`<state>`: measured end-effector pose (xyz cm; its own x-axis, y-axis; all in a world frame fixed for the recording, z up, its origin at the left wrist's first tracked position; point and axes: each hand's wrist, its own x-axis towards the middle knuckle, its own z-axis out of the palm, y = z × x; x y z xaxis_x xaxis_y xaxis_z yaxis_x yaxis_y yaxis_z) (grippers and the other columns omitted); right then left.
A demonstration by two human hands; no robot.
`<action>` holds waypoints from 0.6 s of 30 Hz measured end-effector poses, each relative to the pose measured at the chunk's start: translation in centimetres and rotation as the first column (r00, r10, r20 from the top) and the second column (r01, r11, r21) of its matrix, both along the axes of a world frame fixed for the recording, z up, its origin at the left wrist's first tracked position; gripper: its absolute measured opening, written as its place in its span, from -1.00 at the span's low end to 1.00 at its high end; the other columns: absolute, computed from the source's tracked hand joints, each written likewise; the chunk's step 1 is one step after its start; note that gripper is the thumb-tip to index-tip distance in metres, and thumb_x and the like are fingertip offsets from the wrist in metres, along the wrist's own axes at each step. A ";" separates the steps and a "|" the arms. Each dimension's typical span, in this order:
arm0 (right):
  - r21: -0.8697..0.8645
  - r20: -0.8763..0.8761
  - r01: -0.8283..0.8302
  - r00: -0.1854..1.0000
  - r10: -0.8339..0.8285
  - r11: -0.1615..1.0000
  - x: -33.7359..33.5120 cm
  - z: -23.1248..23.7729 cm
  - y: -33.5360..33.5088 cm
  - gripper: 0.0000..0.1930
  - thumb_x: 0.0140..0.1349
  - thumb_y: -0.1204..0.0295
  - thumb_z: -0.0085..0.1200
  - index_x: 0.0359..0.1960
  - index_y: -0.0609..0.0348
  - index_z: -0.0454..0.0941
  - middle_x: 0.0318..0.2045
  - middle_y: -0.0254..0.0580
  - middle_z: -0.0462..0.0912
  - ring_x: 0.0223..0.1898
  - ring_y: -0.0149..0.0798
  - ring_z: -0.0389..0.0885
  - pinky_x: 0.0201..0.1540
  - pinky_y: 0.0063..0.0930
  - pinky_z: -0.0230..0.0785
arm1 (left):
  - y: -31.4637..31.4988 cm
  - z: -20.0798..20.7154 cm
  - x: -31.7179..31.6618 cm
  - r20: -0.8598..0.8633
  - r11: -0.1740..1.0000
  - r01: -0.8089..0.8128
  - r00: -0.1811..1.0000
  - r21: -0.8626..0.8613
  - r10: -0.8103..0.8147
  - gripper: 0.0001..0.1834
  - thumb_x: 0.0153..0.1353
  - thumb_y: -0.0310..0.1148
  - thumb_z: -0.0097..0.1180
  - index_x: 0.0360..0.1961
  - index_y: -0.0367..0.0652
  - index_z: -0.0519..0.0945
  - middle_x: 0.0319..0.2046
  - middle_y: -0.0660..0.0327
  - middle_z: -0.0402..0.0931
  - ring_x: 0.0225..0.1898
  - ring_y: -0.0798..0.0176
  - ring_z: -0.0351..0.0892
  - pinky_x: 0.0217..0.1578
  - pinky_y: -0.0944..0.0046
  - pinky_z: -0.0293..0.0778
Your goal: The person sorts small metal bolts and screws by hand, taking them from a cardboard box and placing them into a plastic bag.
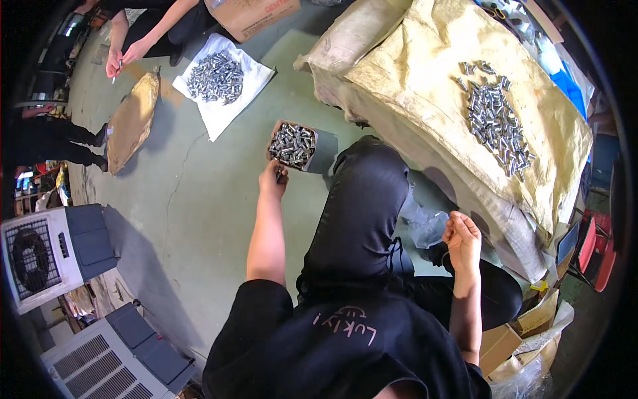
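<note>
- The left hand (pixel 272 178) reaches forward to the near edge of a small open brown cardboard box (pixel 292 145) filled with short silvery metal cylinders; the box sits on the grey-green concrete floor (pixel 199 199), just beyond the fingers.
- Its grip is closed, with something small and dark pinched at the fingertips; whether that is one of the cylinders cannot be told.
- The right hand (pixel 462 241) is raised beside the person's black-clad bent knee (pixel 369 193), well apart from the box. Its fingers are curled together into a loose fist; what, if anything, it clasps is hidden.
- Just left of this grip lies a crumpled clear plastic bag (pixel 425 226).
- Beyond the right hand, a worn yellowish woven sack (pixel 425 73) is spread over a low heap, and on it lies a loose pile of silvery metal cylinders (pixel 495 123).
- Far beyond the left grip, a white cloth sheet (pixel 222 106) on the floor carries another heap of the same metal pieces.
- Beside that sheet, another person's hands (pixel 126 56) hold a small thin piece.
- Left of the left arm stands a grey and white air cooler (pixel 53 256).
</note>
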<state>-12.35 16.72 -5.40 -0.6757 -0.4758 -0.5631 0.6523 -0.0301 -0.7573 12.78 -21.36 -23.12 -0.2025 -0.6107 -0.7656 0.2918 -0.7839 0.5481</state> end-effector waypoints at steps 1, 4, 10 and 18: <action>-0.002 -0.008 0.003 1.000 -0.003 1.000 0.3 0.1 -0.1 -0.86 0.14 0.44 -0.04 -0.30 0.23 0.49 -0.50 -0.31 0.46 -0.54 -0.46 0.32 -0.51 -0.62 0.16 | 0.5 1.2 0.8 -0.050 0.999 0.042 0.998 0.014 -0.041 -0.88 0.06 -0.39 -0.04 -0.42 -0.22 0.39 -0.60 0.21 0.37 -0.67 0.32 0.33 -0.76 0.45 0.15; -0.036 -0.019 0.005 1.000 -0.006 0.999 0.9 1.5 -1.1 -0.86 0.13 0.45 -0.03 -0.31 0.23 0.49 -0.50 -0.32 0.46 -0.53 -0.46 0.34 -0.51 -0.62 0.16 | 1.8 6.7 2.6 -0.329 0.999 0.012 0.944 0.037 0.001 -0.76 0.10 -0.34 -0.11 -0.25 -0.27 0.39 -0.52 0.18 0.37 -0.68 0.36 0.27 -0.75 0.49 0.15; -0.150 -0.190 -0.162 0.973 0.132 0.975 3.6 6.1 -3.6 -0.86 0.11 0.58 -0.06 -0.29 0.32 0.48 -0.49 -0.19 0.52 -0.57 -0.46 0.40 -0.48 -0.65 0.25 | 9.7 23.1 -2.2 -0.347 0.878 0.311 0.830 -0.363 -0.437 -0.65 0.12 -0.34 -0.14 -0.09 -0.32 0.37 -0.53 0.09 0.42 -0.70 0.35 0.31 -0.78 0.48 0.14; -0.279 -0.419 -0.242 0.902 0.109 0.929 7.2 7.8 -4.0 -0.65 -0.01 0.58 0.13 -0.13 0.29 0.39 -0.36 -0.34 0.35 -0.43 -0.56 0.37 -0.40 -0.72 0.23 | 21.8 26.1 -11.9 -0.224 0.601 0.600 0.584 -0.527 -0.780 -0.49 0.27 -0.06 -0.31 -0.12 -0.37 0.39 -0.52 0.22 0.43 -0.65 0.49 0.36 -0.76 0.58 0.20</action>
<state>-5.19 12.74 2.45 -0.6963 -0.7142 -0.0712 0.3239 -0.2241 -0.9192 0.92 0.44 3.02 -0.9030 -0.3421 -0.2600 -0.0007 -0.6039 0.7971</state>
